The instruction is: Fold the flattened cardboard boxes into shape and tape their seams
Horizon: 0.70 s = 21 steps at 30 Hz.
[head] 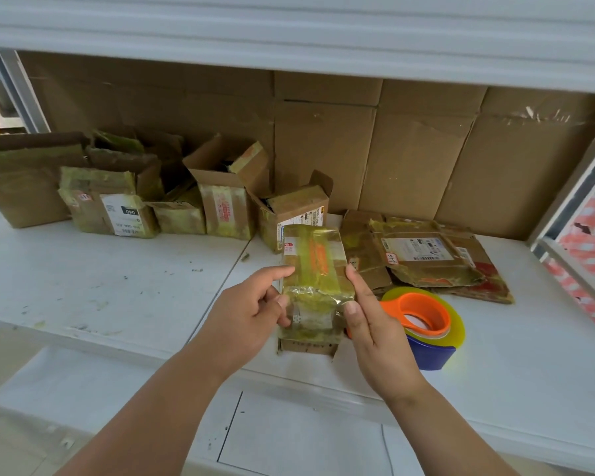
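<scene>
Head view: my left hand [251,305] and right hand [371,324] grip a small taped box [311,286] from either side, fingers curled on its edges, just above the white worktop [117,286]. Just right of it sits the tape roll [426,321]. Beyond lie flattened boxes [426,255]; folded boxes [172,201] stand along the cardboard backing [409,149].

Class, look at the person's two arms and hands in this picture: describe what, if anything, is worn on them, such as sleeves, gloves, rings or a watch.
Both forearms are bare as far as the picture shows: no sleeve reaches into view. The left hand and the right hand wear no gloves. No ring, watch or bracelet shows on the fingers or wrists. The fingernails are short and unpainted.
</scene>
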Available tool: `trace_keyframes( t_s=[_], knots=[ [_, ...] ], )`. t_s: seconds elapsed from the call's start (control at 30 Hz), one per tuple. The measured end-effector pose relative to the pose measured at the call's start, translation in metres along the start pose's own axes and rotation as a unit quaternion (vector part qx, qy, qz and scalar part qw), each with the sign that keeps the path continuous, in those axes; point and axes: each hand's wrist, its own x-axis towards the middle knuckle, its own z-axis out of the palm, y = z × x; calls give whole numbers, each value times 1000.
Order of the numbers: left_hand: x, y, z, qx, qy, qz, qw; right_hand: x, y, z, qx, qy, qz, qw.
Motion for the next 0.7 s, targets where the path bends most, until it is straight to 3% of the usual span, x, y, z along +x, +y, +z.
trace_keyframes(
  t_s=[0.23,0.47,0.6,0.7],
  knots=[
    [4,-9,4,80,68,62,993,5,-5,5,-88,57,-27,994],
    [5,3,6,81,57,45,994,2,-9,1,-58,54,-40,996],
    [8,11,12,133,99,26,986,5,-14,5,-122,66,-16,990],
    [9,10,14,138,112,26,984,10,-18,9,-157,118,-33,980]
  ],
)
